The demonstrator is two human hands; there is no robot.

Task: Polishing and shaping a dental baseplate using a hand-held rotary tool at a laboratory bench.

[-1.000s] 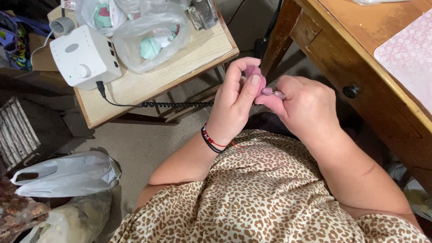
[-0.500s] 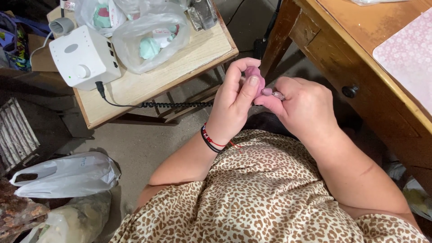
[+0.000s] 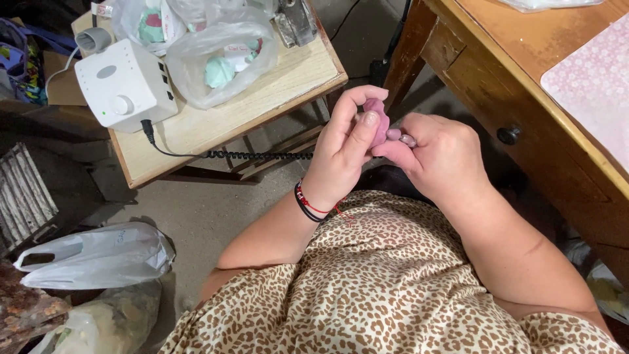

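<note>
The left hand [image 3: 347, 147] curls its fingers around a smooth, rounded pink tool [image 3: 378, 121]; the right hand [image 3: 442, 157], fisted, presses against it, near a boxy white device [image 3: 124, 85].

— What sits on the small wooden side table [image 3: 262, 98]?

— A white box-shaped device [image 3: 124, 85] with a round knob, a black coiled cord [image 3: 249, 155] trailing off it, and clear plastic bags [image 3: 219, 59] with pale green contents.

— And around it?

— A white plastic bag [image 3: 98, 255] lies on the floor at left; a wooden desk [image 3: 524, 78] with a dark drawer knob [image 3: 508, 135] and a pink patterned mat [image 3: 593, 85] stands at right.
</note>
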